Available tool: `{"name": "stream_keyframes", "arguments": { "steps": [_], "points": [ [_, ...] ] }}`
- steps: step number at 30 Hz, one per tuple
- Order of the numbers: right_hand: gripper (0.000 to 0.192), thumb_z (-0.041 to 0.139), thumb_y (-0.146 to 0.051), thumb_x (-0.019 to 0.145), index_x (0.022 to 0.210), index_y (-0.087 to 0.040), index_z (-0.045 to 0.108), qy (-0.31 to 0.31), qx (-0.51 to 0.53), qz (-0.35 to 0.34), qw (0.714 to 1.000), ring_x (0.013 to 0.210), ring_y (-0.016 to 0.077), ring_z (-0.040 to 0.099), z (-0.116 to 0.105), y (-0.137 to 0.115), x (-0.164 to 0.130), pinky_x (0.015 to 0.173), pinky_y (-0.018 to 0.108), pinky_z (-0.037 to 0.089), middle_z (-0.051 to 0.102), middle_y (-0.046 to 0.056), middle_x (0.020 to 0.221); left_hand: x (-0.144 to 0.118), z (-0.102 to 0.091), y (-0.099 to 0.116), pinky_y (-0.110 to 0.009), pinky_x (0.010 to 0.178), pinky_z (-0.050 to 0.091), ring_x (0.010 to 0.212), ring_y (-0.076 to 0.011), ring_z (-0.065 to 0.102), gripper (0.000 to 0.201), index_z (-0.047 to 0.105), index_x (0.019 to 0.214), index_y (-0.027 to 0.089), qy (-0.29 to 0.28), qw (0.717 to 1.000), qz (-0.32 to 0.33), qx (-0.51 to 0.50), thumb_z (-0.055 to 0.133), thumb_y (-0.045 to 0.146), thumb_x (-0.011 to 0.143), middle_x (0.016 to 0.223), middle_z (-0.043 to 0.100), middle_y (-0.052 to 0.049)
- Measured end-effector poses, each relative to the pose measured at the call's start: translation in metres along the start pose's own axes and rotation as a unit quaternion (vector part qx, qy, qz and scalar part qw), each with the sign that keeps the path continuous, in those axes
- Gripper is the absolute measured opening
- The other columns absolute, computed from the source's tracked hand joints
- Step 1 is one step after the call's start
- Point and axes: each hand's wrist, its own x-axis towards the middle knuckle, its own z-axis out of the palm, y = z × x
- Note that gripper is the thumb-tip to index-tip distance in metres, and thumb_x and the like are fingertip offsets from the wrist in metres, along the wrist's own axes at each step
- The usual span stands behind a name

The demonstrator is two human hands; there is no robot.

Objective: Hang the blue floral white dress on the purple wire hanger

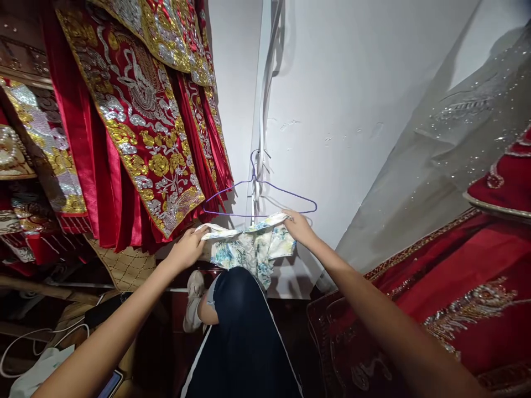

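White floral-print cloth garment with blue and yellow blooms (253, 249): light, limp, gripped at both ends

Garment hangs spread between the two hands, just below and in front of a thin purple hanger (286, 192) hooked on a narrow white upright strip (262, 99) by the wall. From my remote feed: left hand (191, 247) grasps the left end of its upper edge, right hand (296, 228) the right end. Can't tell if the right fingers touch the hanger's lower bar.

I'd rate the cloth as very light and soft, no stiffness; the middle sags into folds. Likely not fragile, maybe slightly slippery if the weave is smooth. Best hold, I judge: the thick folded upper edge, pinched at each end, since a one-ended grip would let it collapse. I'd avoid pulling by the loose lower folds. I'd also keep clear of the red hanging panel with gold and silver embroidery (160, 160), near the left hand; its raised decoration could snag thin fabric.
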Motion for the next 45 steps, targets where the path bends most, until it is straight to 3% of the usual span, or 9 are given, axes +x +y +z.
{"name": "stream_keyframes", "arguments": {
  "steps": [3, 9, 16, 24, 32, 37, 40, 42, 45],
  "points": [
    [0.019, 0.044, -0.023, 0.071, 0.068, -0.019, 0.062, 0.028, -0.021, 0.005, 0.999, 0.063, 0.0178, 0.051, -0.010, 0.002, -0.004, 0.059, 0.027, 0.036, 0.056, 0.000, 0.059, 0.014, -0.001, 0.007, -0.041, 0.113, 0.036, 0.137, -0.0268, 0.047, 0.048, 0.055, 0.139, 0.021, -0.002, 0.999, 0.013, -0.035, 0.035, 0.032, 0.097, 0.149, 0.051, -0.008],
    [0.019, 0.047, -0.028, 0.070, 0.062, -0.018, 0.061, 0.049, -0.028, 0.027, 0.998, 0.061, 0.0165, 0.046, -0.016, -0.004, -0.003, 0.057, 0.026, 0.031, 0.050, -0.001, 0.056, 0.040, -0.014, 0.015, -0.042, 0.105, 0.043, 0.129, -0.0319, 0.057, 0.047, 0.060, 0.133, 0.016, 0.036, 0.997, -0.016, -0.067, 0.033, 0.030, 0.097, 0.138, 0.060, -0.016],
    [0.020, 0.049, -0.031, 0.072, 0.059, -0.018, 0.057, 0.074, -0.018, 0.037, 0.996, 0.060, 0.0149, 0.041, -0.004, -0.012, -0.013, 0.056, 0.027, 0.028, 0.043, -0.001, 0.056, 0.027, -0.029, 0.010, -0.040, 0.102, 0.046, 0.123, -0.0304, 0.060, 0.047, 0.059, 0.134, 0.015, 0.070, 0.993, -0.020, -0.092, 0.032, 0.029, 0.097, 0.131, 0.066, -0.013],
    [0.020, 0.047, -0.026, 0.071, 0.073, -0.017, 0.065, 0.042, -0.010, 0.006, 0.999, 0.068, 0.0175, 0.051, -0.019, -0.016, -0.027, 0.061, 0.026, 0.034, 0.060, 0.001, 0.068, 0.044, -0.043, 0.028, -0.036, 0.107, 0.041, 0.121, -0.0240, 0.059, 0.044, 0.064, 0.125, 0.017, 0.155, 0.964, 0.086, -0.199, 0.032, 0.030, 0.098, 0.129, 0.066, -0.008],
    [0.020, 0.045, -0.021, 0.071, 0.074, -0.017, 0.064, -0.027, -0.020, -0.002, 0.999, 0.066, 0.0168, 0.051, -0.038, -0.044, -0.044, 0.058, 0.025, 0.034, 0.059, 0.001, 0.066, 0.096, -0.044, 0.055, -0.034, 0.098, 0.045, 0.104, -0.0227, 0.061, 0.035, 0.070, 0.111, 0.012, 0.151, 0.952, 0.056, -0.262, 0.045, 0.027, 0.090, 0.112, 0.071, -0.010],
    [0.028, 0.046, -0.020, 0.072, 0.085, -0.017, 0.070, -0.024, 0.018, -0.022, 0.999, 0.071, 0.0185, 0.056, -0.043, -0.041, -0.044, 0.063, 0.027, 0.039, 0.066, 0.003, 0.079, 0.097, -0.038, 0.054, -0.027, 0.079, 0.047, 0.079, -0.0169, 0.059, 0.030, 0.070, 0.102, 0.013, 0.139, 0.941, 0.040, -0.305, 0.048, 0.020, 0.083, 0.089, 0.070, -0.005],
    [0.053, 0.053, -0.020, 0.069, 0.121, -0.018, 0.065, 0.028, 0.028, -0.019, 0.999, 0.067, 0.0175, 0.056, -0.047, -0.030, -0.043, 0.063, 0.028, 0.042, 0.069, 0.004, 0.086, 0.088, -0.040, 0.052, -0.025, 0.074, 0.045, 0.076, -0.0163, 0.057, 0.028, 0.069, 0.098, 0.014, 0.137, 0.943, 0.089, -0.290, 0.046, 0.025, 0.085, 0.084, 0.068, -0.003],
    [0.080, 0.059, -0.020, 0.066, 0.145, -0.018, 0.045, 0.111, 0.016, -0.012, 0.994, 0.062, 0.0170, 0.054, -0.053, -0.019, -0.041, 0.063, 0.029, 0.043, 0.069, 0.003, 0.083, 0.083, -0.045, 0.052, -0.025, 0.072, 0.044, 0.076, -0.0170, 0.056, 0.027, 0.068, 0.094, 0.016, 0.138, 0.949, 0.110, -0.260, 0.045, 0.027, 0.087, 0.082, 0.066, -0.002],
    [0.092, 0.068, -0.024, 0.063, 0.149, -0.011, 0.038, 0.206, 0.003, 0.019, 0.978, 0.060, 0.0175, 0.054, -0.067, -0.002, -0.031, 0.063, 0.030, 0.044, 0.067, 0.002, 0.077, 0.080, -0.055, 0.055, -0.027, 0.073, 0.043, 0.079, -0.0192, 0.057, 0.027, 0.067, 0.093, 0.018, 0.124, 0.962, 0.114, -0.213, 0.041, 0.025, 0.087, 0.083, 0.067, -0.003]
  ]
}}
